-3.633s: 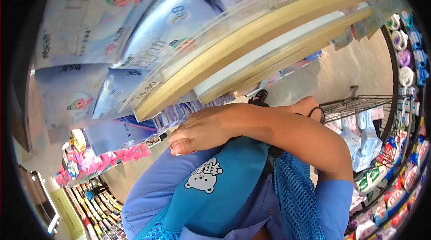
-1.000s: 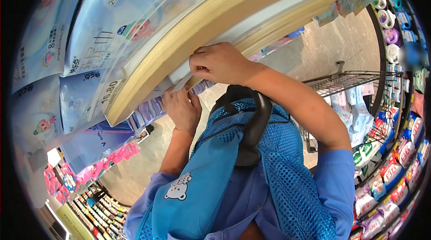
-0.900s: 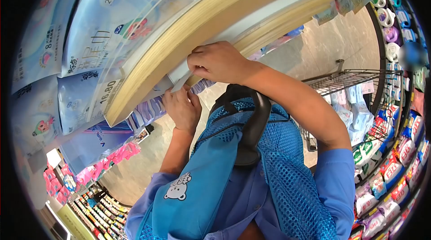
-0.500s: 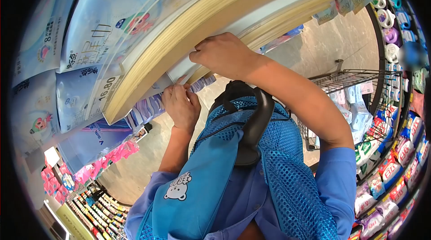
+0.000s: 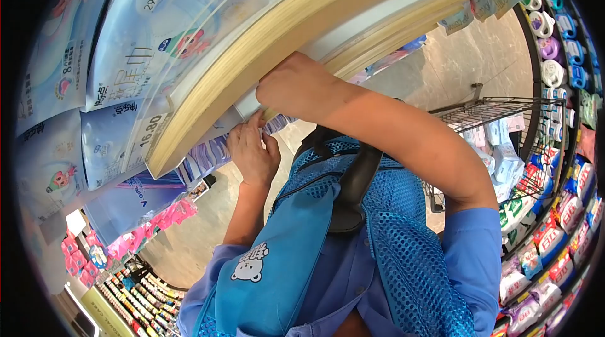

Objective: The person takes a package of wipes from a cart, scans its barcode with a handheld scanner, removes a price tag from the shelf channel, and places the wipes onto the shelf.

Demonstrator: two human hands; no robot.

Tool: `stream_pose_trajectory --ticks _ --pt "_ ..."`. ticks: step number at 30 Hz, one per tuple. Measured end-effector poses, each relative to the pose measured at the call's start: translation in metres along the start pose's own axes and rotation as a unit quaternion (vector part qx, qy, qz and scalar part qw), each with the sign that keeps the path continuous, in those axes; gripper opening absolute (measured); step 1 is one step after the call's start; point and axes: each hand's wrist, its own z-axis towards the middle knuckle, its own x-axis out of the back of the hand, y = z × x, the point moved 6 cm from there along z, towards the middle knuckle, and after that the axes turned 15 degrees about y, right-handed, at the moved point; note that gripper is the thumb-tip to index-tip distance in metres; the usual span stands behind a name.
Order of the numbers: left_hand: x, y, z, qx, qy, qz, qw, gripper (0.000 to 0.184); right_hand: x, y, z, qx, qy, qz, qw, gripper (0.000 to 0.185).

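Observation:
My right hand (image 5: 296, 88) is curled against the lower shelf, just under the wooden edge of the upper shelf (image 5: 208, 101). Its fingertips are hidden, so what they grip does not show. Lower and to the left, my left hand (image 5: 253, 151) has its fingers stretched up to the edge of the lower shelf, thumb apart. A white strip (image 5: 250, 105) lies on that shelf between the two hands. Purple-and-white packages (image 5: 208, 153) stand in a row beside my left fingers. Light-blue sanitary pad packs (image 5: 157, 28) fill the upper shelf, behind a price label (image 5: 153, 130) reading 16.80.
A blue mesh backpack (image 5: 397, 255) with a black handle (image 5: 356, 192) hangs on my chest. To the right stands a black wire basket (image 5: 504, 113) with packs in it. Shelves of detergent bags (image 5: 545, 236) and bottles (image 5: 551, 72) curve along the far right.
My right hand has moved slightly left and down, its fingers further behind the shelf edge. My left fingers have straightened a little near the lower shelf. The view has shifted slightly.

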Motion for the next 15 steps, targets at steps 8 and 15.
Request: stream_pose_trajectory --ticks 8,15 --pt "0.002 -0.001 0.001 -0.010 -0.008 -0.016 1.000 0.049 -0.014 -0.007 0.005 0.019 -0.019 -0.035 0.999 0.029" --pt "0.001 -0.005 -0.001 -0.011 0.001 -0.013 1.000 0.047 -0.023 -0.006 0.009 0.002 -0.055 -0.056 0.997 0.034"
